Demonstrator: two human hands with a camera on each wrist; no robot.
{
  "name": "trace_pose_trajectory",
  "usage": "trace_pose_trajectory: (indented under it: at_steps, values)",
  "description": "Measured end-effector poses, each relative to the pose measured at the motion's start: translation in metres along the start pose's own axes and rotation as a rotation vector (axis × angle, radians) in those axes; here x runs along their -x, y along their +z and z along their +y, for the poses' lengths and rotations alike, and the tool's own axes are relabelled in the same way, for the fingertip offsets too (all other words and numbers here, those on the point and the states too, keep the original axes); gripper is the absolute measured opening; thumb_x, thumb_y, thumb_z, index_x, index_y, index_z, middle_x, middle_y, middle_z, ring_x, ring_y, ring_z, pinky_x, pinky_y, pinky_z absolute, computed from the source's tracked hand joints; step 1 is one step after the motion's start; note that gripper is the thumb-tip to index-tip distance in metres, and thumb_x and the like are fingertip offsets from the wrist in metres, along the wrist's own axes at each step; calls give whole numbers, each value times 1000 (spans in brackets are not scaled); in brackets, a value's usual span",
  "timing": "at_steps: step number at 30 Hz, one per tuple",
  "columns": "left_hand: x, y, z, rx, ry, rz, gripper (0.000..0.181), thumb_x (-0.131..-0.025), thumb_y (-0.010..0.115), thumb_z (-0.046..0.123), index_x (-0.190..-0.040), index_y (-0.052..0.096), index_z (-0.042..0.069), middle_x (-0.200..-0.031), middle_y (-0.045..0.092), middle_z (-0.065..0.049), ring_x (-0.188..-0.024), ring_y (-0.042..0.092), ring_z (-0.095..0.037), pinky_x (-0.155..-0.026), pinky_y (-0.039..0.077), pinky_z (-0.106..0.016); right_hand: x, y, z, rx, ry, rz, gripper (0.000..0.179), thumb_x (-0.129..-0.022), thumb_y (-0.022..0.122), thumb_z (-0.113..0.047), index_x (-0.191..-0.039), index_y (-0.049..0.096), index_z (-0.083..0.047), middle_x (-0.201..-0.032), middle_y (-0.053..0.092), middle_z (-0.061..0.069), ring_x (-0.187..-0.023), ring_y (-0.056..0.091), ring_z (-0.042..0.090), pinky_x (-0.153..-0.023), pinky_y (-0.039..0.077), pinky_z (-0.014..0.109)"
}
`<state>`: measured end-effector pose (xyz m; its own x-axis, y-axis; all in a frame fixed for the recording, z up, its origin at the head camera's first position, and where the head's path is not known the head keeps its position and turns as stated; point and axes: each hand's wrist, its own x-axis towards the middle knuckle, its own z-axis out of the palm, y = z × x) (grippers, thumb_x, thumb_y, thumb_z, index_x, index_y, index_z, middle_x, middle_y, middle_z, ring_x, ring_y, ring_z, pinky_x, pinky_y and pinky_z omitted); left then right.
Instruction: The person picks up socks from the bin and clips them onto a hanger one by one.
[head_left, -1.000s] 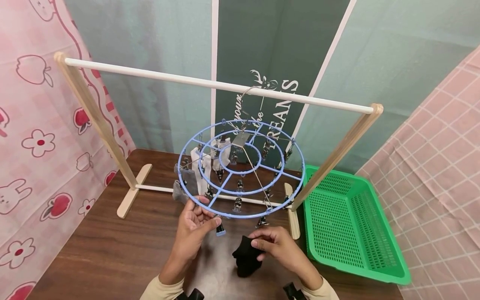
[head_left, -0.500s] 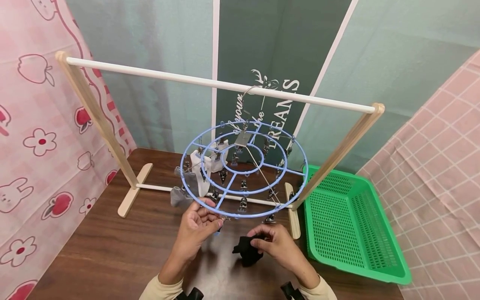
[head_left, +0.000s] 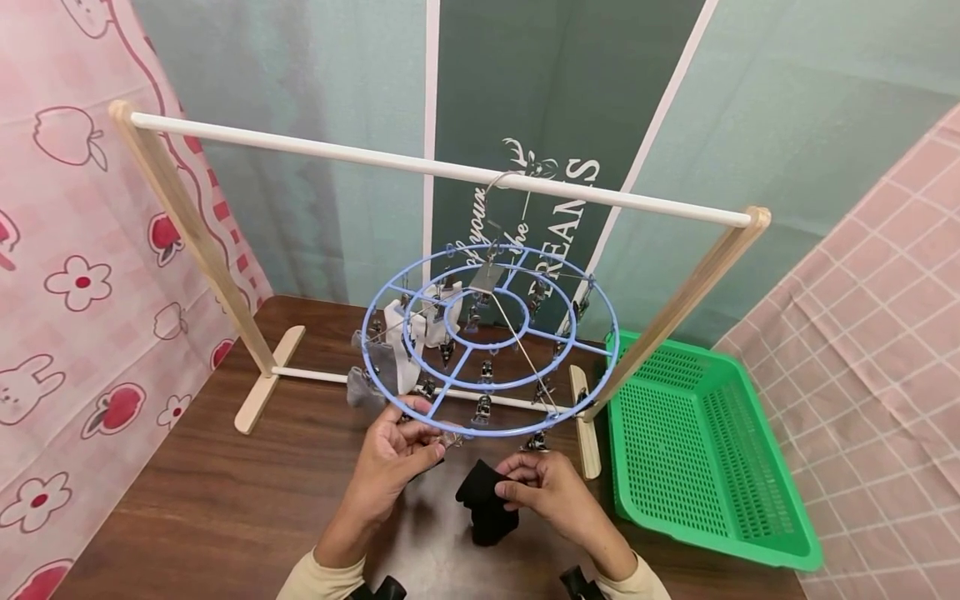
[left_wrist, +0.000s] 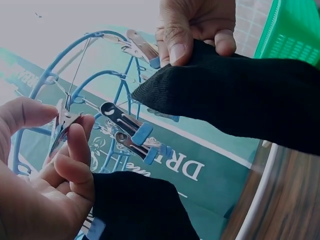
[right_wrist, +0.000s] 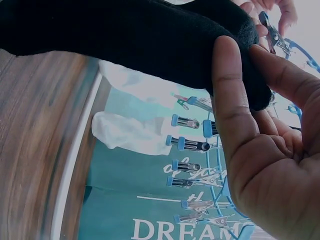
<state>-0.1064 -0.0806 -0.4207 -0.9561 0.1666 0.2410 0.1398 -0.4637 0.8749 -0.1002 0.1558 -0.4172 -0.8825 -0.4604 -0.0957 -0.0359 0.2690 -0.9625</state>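
In the head view, a round blue clip hanger [head_left: 491, 432] hangs by its hook. At the hanger's near left edge, my left hand [head_left: 388, 458] pinches a metal clip [left_wrist: 61, 131] between thumb and index finger. My right hand [head_left: 546, 490] holds a black sock [head_left: 487, 507] by its edge, below the hanger's front rim. In the left wrist view, that sock stretches off to the right, with its pointed corner facing the clips. More black fabric [left_wrist: 142, 207] shows under my left fingers; its upper end is hidden behind them.
A white bar [head_left: 322, 151] on wooden legs carries the hanger. White socks [head_left: 406, 354] and a grey sock [head_left: 381, 358] hang at its left side. Several bare clips [right_wrist: 192, 145] dangle from the rings. A green basket [head_left: 806, 542] stands right of the rack on the brown table [head_left: 172, 500].
The hanger has turned and shifted slightly right. My left hand has drawn the clip up into its pinch. My right hand has brought the black sock a little left.
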Motion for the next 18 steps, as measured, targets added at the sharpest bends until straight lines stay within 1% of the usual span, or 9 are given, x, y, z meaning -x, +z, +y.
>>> trace_pose_trajectory:
  at_steps: [7,12,15,18]
  values:
    - [-1,-3,-1,102,20,-98,45,-80,57,-19,-116,45,5,-94,68,-5,-86,64,-13,-75,53,-24,1,0,1,-5,-13,9,15,-88,68,-2,-96,64,10,-87,69,18,-71,69,19,-66,58,34]
    - [-1,-4,-1,149,29,-144,44,-82,58,-16,-119,45,5,-97,68,-5,-89,65,-13,-77,53,-25,3,0,2,37,-11,3,14,-90,67,-6,-97,64,6,-84,69,14,-68,67,15,-62,58,35]
    - [-1,-3,-1,163,16,-157,45,-83,62,-12,-121,45,5,-99,69,-7,-89,64,-13,-76,52,-23,4,1,3,46,-5,-4,14,-91,66,-8,-97,63,5,-84,69,12,-68,66,13,-61,57,38]
    - [-2,-2,-2,159,-5,-154,46,-83,65,-9,-120,43,5,-100,70,-8,-90,64,-15,-75,51,-22,4,1,4,27,-1,-7,15,-91,65,-6,-99,62,6,-85,68,13,-70,66,12,-62,58,38]
